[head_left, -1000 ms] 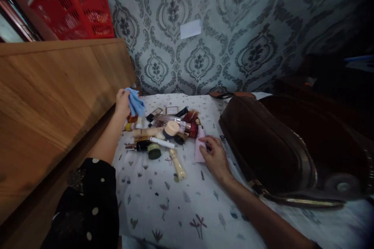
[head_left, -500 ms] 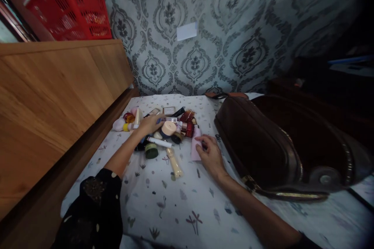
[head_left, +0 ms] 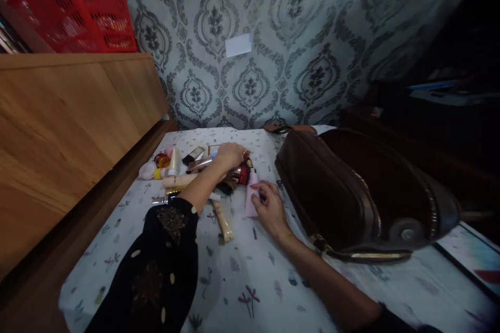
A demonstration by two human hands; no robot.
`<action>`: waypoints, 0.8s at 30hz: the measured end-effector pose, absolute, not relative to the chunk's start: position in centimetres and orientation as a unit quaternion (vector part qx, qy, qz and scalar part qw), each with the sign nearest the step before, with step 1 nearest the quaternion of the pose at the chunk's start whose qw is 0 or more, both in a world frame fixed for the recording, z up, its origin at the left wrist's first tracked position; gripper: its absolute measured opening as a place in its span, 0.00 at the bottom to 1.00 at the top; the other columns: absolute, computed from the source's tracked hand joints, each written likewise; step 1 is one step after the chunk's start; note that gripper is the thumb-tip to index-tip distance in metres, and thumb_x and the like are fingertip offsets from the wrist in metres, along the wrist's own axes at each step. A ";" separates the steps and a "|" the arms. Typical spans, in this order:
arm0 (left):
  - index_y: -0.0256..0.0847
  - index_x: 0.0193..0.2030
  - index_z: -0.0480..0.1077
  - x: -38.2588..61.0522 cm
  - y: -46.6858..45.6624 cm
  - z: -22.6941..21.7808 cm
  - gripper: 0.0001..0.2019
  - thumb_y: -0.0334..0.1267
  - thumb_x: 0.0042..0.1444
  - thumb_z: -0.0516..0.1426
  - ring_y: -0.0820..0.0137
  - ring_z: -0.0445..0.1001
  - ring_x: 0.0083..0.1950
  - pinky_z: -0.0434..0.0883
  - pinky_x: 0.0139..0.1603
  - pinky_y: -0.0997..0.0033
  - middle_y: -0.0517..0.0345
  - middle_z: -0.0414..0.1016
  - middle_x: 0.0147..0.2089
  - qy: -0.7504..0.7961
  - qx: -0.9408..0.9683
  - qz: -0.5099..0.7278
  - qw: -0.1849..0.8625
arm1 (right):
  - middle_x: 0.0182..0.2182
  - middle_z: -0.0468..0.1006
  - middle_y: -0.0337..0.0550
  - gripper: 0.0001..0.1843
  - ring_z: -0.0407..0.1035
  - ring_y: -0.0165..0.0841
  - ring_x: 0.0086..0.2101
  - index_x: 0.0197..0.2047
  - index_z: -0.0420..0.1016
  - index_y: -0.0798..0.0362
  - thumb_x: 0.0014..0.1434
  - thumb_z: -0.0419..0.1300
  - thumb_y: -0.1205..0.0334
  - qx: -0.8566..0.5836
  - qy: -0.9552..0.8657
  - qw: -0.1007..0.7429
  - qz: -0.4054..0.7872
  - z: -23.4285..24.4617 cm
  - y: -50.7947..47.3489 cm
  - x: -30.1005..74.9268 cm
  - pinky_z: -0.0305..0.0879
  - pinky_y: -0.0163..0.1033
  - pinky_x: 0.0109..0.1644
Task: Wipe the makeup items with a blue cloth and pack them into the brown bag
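Note:
My left hand [head_left: 231, 155] reaches over a pile of cosmetics, palm down. Its fingers are hidden behind the back of the hand, beside a dark red jar [head_left: 244, 173]. At the pile's right edge my right hand [head_left: 270, 209] touches a pale pink tube [head_left: 250, 199], thumb and forefinger curved and apart. A beige tube [head_left: 222, 221] lies on the printed sheet in front of the pile. Further left are a cream cone-shaped tube [head_left: 174, 160], an amber jar [head_left: 161, 160] and a round pale lilac item [head_left: 147, 170]. My left forearm covers part of the pile.
A large brown handbag [head_left: 324, 187] lies gaping on the right. A wooden panel [head_left: 78, 130] borders the left side, with a red plastic basket [head_left: 78, 10] on top. Behind is a patterned wall [head_left: 250, 83]. A screen-like panel [head_left: 474, 255] shows at the right edge.
My left hand has moved right across the pile, uncovering items on the left and covering the middle. My right hand stays at the pink tube. The view has shifted slightly right.

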State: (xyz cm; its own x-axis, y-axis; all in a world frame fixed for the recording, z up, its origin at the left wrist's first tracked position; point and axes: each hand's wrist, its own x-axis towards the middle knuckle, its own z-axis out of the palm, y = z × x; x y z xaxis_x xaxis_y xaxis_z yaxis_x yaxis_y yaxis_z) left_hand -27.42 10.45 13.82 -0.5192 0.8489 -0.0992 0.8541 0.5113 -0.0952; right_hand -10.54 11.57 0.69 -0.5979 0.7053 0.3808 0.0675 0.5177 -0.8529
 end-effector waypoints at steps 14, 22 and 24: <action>0.39 0.60 0.68 -29.9 12.7 13.3 0.20 0.44 0.65 0.59 0.60 0.74 0.55 0.75 0.54 0.52 0.48 0.71 0.59 0.849 0.514 -0.124 -0.001 | 0.52 0.65 0.51 0.26 0.66 0.48 0.52 0.51 0.73 0.50 0.47 0.59 0.67 -0.269 -0.835 0.359 0.319 0.4 11.6 -10.4 0.65 0.56 0.59; 0.40 0.54 0.73 -31.4 12.9 14.8 0.18 0.39 0.58 0.64 0.58 0.75 0.56 0.73 0.57 0.52 0.48 0.75 0.57 0.830 0.516 -0.210 0.023 | 0.50 0.67 0.51 0.24 0.67 0.47 0.51 0.51 0.73 0.52 0.48 0.57 0.65 -0.284 -0.817 0.359 0.351 0.9 12.3 -10.0 0.66 0.55 0.59; 0.44 0.51 0.76 -31.8 13.0 15.3 0.21 0.31 0.49 0.68 0.55 0.74 0.58 0.71 0.58 0.55 0.48 0.76 0.57 0.819 0.533 -0.211 0.033 | 0.50 0.67 0.52 0.25 0.67 0.48 0.51 0.51 0.73 0.52 0.48 0.57 0.66 -0.285 -0.818 0.354 0.352 1.0 12.3 -10.0 0.65 0.55 0.59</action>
State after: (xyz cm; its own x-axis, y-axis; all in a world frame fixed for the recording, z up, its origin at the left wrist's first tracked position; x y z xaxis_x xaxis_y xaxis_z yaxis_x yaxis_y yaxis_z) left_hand -31.78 12.97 15.31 -0.4300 0.8589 -0.2782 0.8866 0.3435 -0.3099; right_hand -10.00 12.32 1.00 -0.5866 0.7162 0.3781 0.2181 0.5892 -0.7780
